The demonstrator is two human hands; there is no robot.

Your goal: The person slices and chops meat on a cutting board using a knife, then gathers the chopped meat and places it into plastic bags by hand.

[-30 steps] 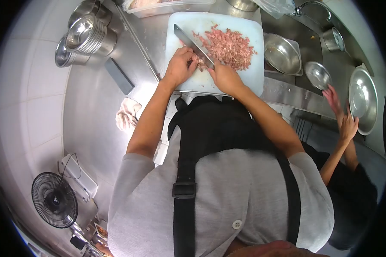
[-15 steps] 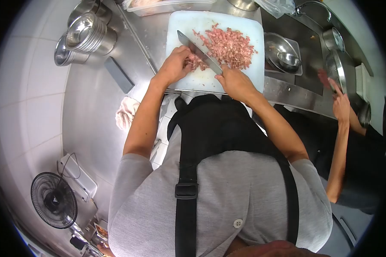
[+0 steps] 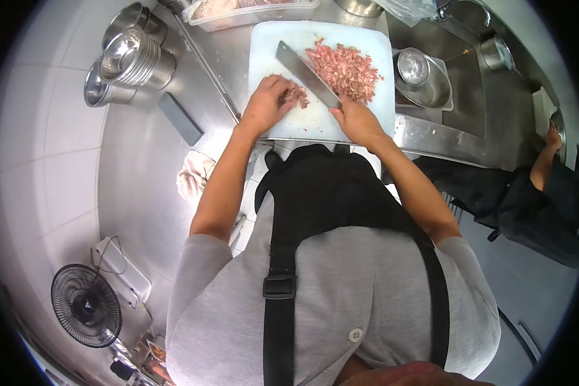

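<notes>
My right hand (image 3: 359, 122) is closed around the handle of a knife (image 3: 307, 74). Its broad blade slants up and left over a white cutting board (image 3: 270, 48), between two heaps of meat. The larger heap of chopped meat (image 3: 347, 72) lies right of the blade. Left of it, a small portion of meat (image 3: 296, 96) sits against the curled fingers of my left hand (image 3: 267, 105). Those fingers are bent and pressed on the meat's left side, a short gap from the blade.
Stacked steel bowls (image 3: 132, 58), a whetstone (image 3: 181, 118) and a cloth (image 3: 195, 175) lie on the left counter. A plastic tub (image 3: 254, 16) stands behind the board. To the right is a sink (image 3: 460, 90) with bowls (image 3: 424, 83). A co-worker's arm (image 3: 544, 164) reaches in at far right.
The knife has moved right, away from my left hand, opening a gap beside the small meat portion. The co-worker has shifted right, and the bowls in the sink have been rearranged.
</notes>
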